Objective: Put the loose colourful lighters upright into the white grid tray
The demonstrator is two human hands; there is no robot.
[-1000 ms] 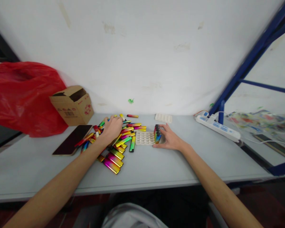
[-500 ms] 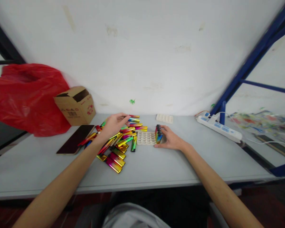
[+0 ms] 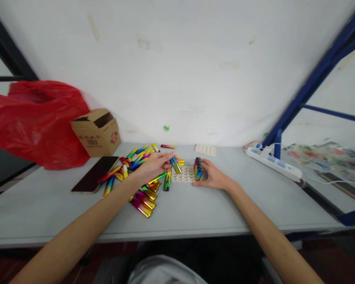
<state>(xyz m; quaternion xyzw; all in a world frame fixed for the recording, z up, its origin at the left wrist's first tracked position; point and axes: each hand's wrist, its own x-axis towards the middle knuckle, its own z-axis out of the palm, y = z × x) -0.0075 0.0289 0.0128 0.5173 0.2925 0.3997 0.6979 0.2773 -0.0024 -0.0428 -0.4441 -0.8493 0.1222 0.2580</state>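
Observation:
Between the fingertips of my left hand (image 3: 156,165) is a blue-and-gold lighter (image 3: 175,165), tilted over the left end of a white tray (image 3: 183,174) with rows of holes. My right hand (image 3: 212,174) curls around the tray's right end, thumb at the near corner and fingers at the far side. A row of upright lighters (image 3: 198,170) with black tops stands in that end, against my right hand. Loose metallic lighters (image 3: 143,203) in many colours lie in a pile under and around my left hand, which partly hides them.
A second white tray (image 3: 205,149) lies by the wall. To the left are a dark phone-like slab (image 3: 95,174), an open cardboard box (image 3: 96,133) and a red plastic bag (image 3: 44,122). A white power strip (image 3: 273,162) lies at the right near a blue frame (image 3: 307,86).
My left hand has moved right and nearer from the back of the pile, bringing the blue-and-gold lighter over the tray. My right hand stays at the tray's right end.

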